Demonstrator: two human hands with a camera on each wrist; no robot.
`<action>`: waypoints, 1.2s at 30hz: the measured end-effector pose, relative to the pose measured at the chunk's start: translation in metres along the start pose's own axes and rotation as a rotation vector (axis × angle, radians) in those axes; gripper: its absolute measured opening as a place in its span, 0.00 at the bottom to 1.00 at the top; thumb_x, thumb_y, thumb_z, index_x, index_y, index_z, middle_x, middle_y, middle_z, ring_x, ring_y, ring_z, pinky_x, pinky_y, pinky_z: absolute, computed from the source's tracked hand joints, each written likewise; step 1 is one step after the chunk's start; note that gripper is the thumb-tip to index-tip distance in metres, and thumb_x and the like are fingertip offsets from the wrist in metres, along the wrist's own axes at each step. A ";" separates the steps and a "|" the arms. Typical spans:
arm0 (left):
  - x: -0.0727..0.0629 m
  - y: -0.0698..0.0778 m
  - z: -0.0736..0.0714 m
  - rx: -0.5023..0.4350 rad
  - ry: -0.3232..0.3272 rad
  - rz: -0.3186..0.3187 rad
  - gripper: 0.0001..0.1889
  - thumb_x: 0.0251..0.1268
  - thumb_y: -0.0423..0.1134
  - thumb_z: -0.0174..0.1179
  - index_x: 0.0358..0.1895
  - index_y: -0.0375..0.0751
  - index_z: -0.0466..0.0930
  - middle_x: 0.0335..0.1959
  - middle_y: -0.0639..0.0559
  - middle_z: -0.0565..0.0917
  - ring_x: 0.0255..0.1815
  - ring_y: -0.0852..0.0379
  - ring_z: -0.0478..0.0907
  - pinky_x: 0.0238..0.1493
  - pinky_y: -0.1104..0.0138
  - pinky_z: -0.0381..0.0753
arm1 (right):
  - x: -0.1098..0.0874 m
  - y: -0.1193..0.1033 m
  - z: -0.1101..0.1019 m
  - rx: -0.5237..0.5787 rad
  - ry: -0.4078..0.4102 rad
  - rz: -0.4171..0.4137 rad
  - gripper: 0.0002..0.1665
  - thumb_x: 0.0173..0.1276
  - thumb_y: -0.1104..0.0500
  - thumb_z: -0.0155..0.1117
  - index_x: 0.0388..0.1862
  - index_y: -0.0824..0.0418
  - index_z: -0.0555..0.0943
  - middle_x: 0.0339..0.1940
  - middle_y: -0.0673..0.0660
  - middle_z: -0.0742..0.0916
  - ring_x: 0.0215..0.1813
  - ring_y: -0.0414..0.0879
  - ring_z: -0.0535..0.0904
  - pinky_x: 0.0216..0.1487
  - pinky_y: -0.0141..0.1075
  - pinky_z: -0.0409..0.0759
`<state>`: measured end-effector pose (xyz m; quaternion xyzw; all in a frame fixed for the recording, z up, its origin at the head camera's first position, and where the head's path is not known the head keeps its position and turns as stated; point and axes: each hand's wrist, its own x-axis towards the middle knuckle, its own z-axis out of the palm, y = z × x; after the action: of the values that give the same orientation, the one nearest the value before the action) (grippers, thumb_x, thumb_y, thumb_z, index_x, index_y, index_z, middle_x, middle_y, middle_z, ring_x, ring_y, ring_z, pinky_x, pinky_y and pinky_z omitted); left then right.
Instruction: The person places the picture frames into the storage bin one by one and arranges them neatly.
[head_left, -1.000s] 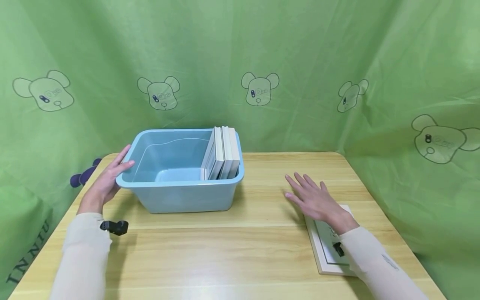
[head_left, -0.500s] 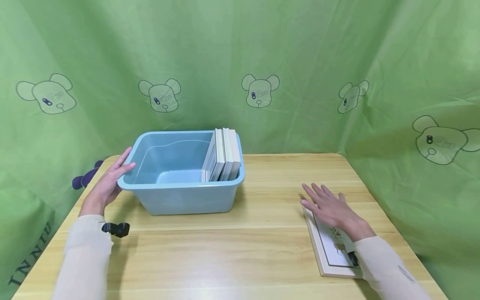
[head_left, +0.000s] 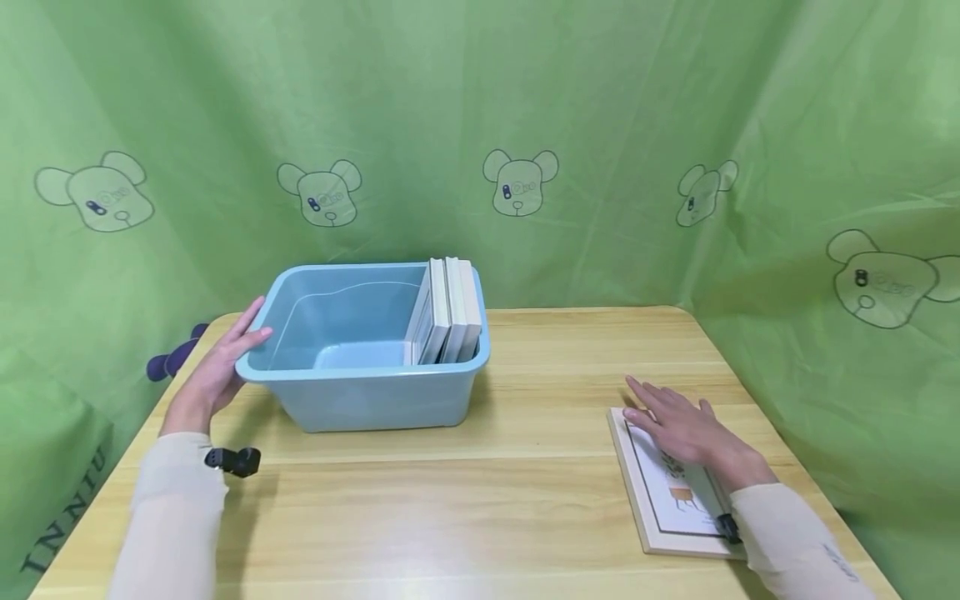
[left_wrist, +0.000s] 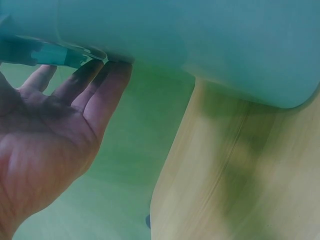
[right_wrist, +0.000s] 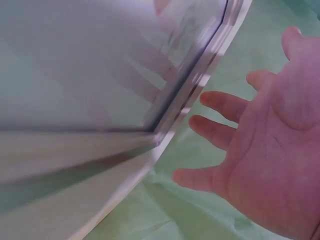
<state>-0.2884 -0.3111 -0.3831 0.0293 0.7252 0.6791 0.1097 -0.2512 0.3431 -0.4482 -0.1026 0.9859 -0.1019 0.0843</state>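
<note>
At the left end of the blue plastic tub, my left hand grips the rim, its thumb over the edge. In the left wrist view, the fingers reach up under the rim from outside. White picture frames stand on edge, leaning together at the tub's right end. On the right of the table lies a flat white picture frame with a plant-like drawing. Over its far part hovers my right hand, fingers extended. The right wrist view shows that palm apart from the frame's edge.
The wooden table has its far and right sides against a green curtain printed with bear heads. A purple object shows past the table's left edge. Small black cameras are strapped to both wrists.
My right hand has moved right and toward me, over the flat picture frame, uncovering more of its drawing. The left hand stays on the tub's rim. The head view has shifted slightly.
</note>
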 end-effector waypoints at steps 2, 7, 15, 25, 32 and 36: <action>0.000 0.000 0.000 0.000 0.002 -0.002 0.37 0.75 0.49 0.47 0.75 0.77 0.34 0.78 0.55 0.23 0.79 0.38 0.28 0.76 0.39 0.36 | -0.002 0.001 0.000 0.016 -0.021 0.002 0.43 0.74 0.29 0.29 0.80 0.49 0.47 0.77 0.67 0.61 0.74 0.73 0.53 0.62 0.80 0.39; -0.001 -0.001 0.000 -0.003 0.002 -0.004 0.37 0.75 0.49 0.47 0.76 0.74 0.33 0.78 0.56 0.22 0.79 0.38 0.27 0.76 0.39 0.36 | -0.005 0.002 0.001 0.040 -0.064 -0.003 0.44 0.74 0.30 0.34 0.78 0.55 0.54 0.75 0.69 0.65 0.72 0.73 0.57 0.64 0.76 0.52; 0.001 0.000 0.000 -0.008 0.008 0.000 0.36 0.75 0.49 0.47 0.75 0.76 0.34 0.79 0.56 0.24 0.80 0.39 0.29 0.76 0.39 0.36 | -0.003 0.010 0.003 -0.038 0.032 -0.145 0.26 0.74 0.59 0.52 0.68 0.66 0.69 0.64 0.71 0.75 0.65 0.70 0.70 0.64 0.64 0.68; 0.001 0.000 0.000 -0.012 0.010 -0.003 0.35 0.75 0.50 0.47 0.74 0.79 0.36 0.79 0.56 0.24 0.80 0.38 0.30 0.76 0.39 0.38 | 0.001 0.015 0.003 -0.098 0.087 -0.146 0.20 0.72 0.64 0.54 0.61 0.63 0.75 0.44 0.61 0.80 0.43 0.52 0.79 0.46 0.53 0.81; 0.000 0.000 0.000 -0.016 0.010 -0.003 0.36 0.76 0.49 0.47 0.75 0.76 0.35 0.79 0.57 0.24 0.80 0.40 0.28 0.77 0.40 0.36 | 0.002 0.014 0.002 -0.097 0.089 -0.135 0.19 0.71 0.65 0.55 0.59 0.63 0.76 0.42 0.59 0.80 0.40 0.49 0.78 0.43 0.50 0.82; 0.000 0.000 0.000 -0.020 0.013 -0.006 0.36 0.75 0.49 0.47 0.76 0.75 0.35 0.79 0.57 0.24 0.80 0.40 0.28 0.77 0.40 0.36 | 0.002 0.013 0.003 -0.092 0.086 -0.121 0.19 0.71 0.64 0.55 0.60 0.61 0.76 0.42 0.59 0.80 0.39 0.48 0.76 0.40 0.49 0.81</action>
<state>-0.2883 -0.3111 -0.3834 0.0218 0.7190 0.6863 0.1075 -0.2553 0.3546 -0.4539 -0.1611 0.9843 -0.0657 0.0307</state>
